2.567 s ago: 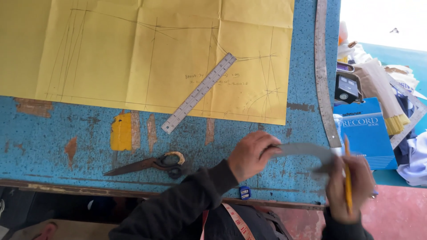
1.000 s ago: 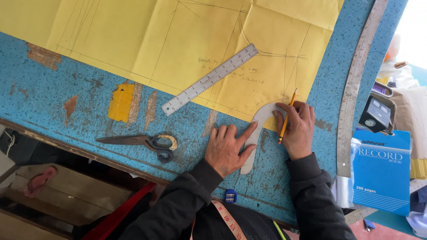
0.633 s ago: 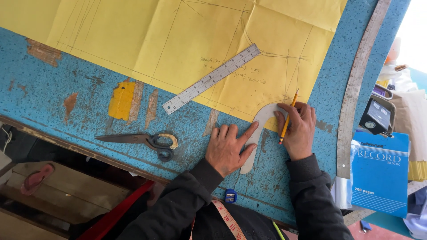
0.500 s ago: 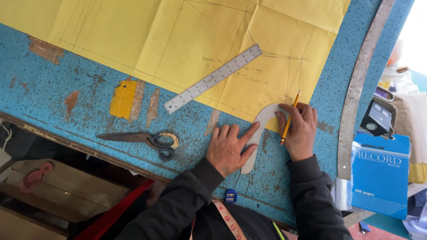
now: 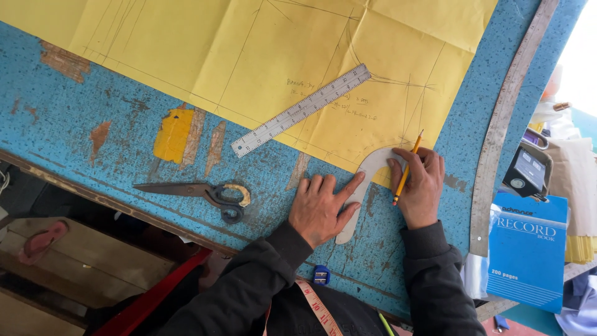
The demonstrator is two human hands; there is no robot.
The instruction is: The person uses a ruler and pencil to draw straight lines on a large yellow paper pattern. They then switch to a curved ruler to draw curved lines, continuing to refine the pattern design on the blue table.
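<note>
My left hand [image 5: 323, 208] lies flat with fingers spread on the lower arm of a grey curved drafting template [image 5: 367, 174], pressing it to the blue table [image 5: 93, 99]. My right hand [image 5: 418, 185] rests on the template's upper bend and grips a yellow pencil [image 5: 407, 169] whose tip points up toward the near corner of the large yellow pattern paper [image 5: 249, 50]. The paper bears thin pencil lines. A straight metal ruler [image 5: 301, 111] lies diagonally on it, left of both hands.
Dark scissors [image 5: 199, 191] lie near the table's front edge, left of my left hand. A long curved metal ruler [image 5: 504, 130] runs along the right side. A blue notebook [image 5: 527, 249], a calculator [image 5: 525, 171] and cloth clutter sit far right. A small blue sharpener [image 5: 321, 274] lies near my body.
Since 2.6 s ago both hands have brought the curved template from the table's front edge up onto the paper's corner. Over the last second the hands stay nearly still.
</note>
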